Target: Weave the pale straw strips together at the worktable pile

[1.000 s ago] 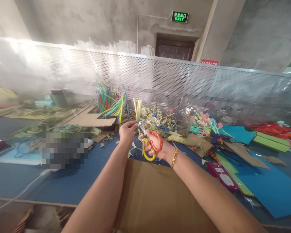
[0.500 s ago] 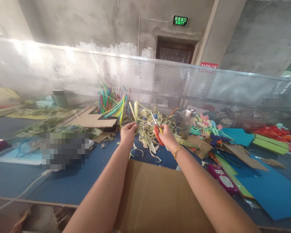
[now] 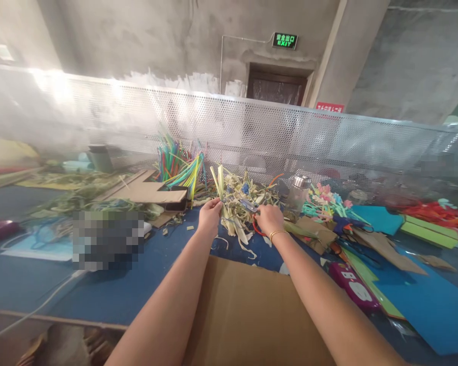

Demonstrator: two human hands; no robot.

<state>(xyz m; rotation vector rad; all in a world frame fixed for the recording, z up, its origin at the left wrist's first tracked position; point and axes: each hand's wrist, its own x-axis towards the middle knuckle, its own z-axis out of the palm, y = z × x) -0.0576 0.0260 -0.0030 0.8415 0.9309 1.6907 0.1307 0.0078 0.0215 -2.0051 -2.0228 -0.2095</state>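
Observation:
My left hand (image 3: 209,214) pinches a pale green leaf strip (image 3: 218,182) that stands up from a heap of cut strips (image 3: 241,203) on the blue table. My right hand (image 3: 269,219), with a gold bracelet at the wrist, is closed round the handles of red and yellow scissors (image 3: 251,208). The blades point left into the heap, close to the held strip. Most of the handles are hidden behind my fingers.
A brown cardboard sheet (image 3: 248,315) lies under my forearms. Coloured straws (image 3: 177,165) and a cardboard box (image 3: 148,192) stand at the back left, a jar (image 3: 298,190) and paper flowers (image 3: 322,201) at the right. Blue and green sheets (image 3: 423,300) cover the right side. A perforated metal screen (image 3: 290,137) closes the back.
My right hand has carried the scissors forward and down into the heap, turning the blades leftward. My left hand kept hold of the strip and shifted slightly right.

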